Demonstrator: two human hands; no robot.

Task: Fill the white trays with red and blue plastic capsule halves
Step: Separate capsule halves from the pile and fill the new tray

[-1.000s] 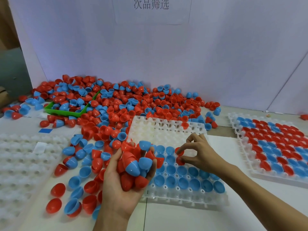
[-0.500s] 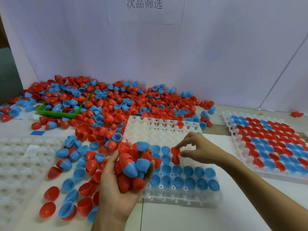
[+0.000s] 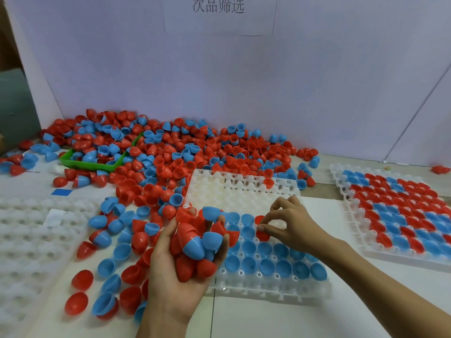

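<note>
Capsule halves (red and blue) fill the cupped left hand; right hand pinches a red half, open side up, over the white tray. Sign at 12 o'clock: "次品筛选".

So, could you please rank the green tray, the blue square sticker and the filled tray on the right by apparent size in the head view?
1. Filled tray
2. Green tray, partly buried
3. Blue sticker
</note>
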